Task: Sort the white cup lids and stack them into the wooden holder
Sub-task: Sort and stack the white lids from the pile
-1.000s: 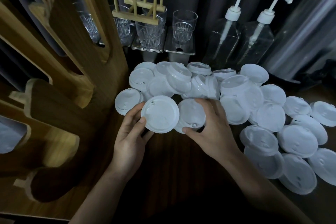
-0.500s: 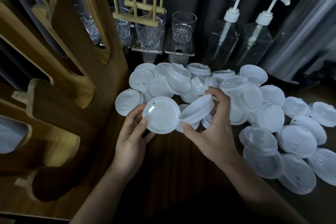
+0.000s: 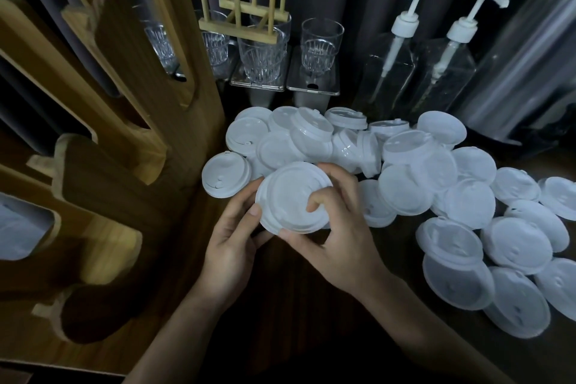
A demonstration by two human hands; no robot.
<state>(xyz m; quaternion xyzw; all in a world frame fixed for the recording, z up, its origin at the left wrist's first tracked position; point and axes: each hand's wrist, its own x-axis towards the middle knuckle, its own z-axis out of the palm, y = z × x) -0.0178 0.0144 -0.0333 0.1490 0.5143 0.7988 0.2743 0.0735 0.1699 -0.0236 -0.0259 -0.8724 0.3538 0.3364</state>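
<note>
Both my hands hold a small stack of white cup lids (image 3: 288,193) just above the dark wooden table. My left hand (image 3: 232,243) grips its left edge with thumb on top. From the right, my right hand (image 3: 336,227) curls round the stack, fingers over the top lid and thumb under the near rim. Several loose white lids (image 3: 405,171) lie in a heap behind and to the right of my hands. The wooden holder (image 3: 103,150) with its tall slotted compartments stands at the left; a lid stack (image 3: 21,227) shows through its lower opening.
Several glass tumblers (image 3: 321,47) on small trays and a wooden peg rack (image 3: 246,9) stand at the back. Two clear pump bottles (image 3: 396,72) stand at the back right, next to a clear plastic cylinder (image 3: 523,65). More lids (image 3: 511,246) spread toward the right table edge.
My right hand lifted a lid from the heap and brought it left onto the lid in my left hand. Both hands now hold the lids together as one stack.
</note>
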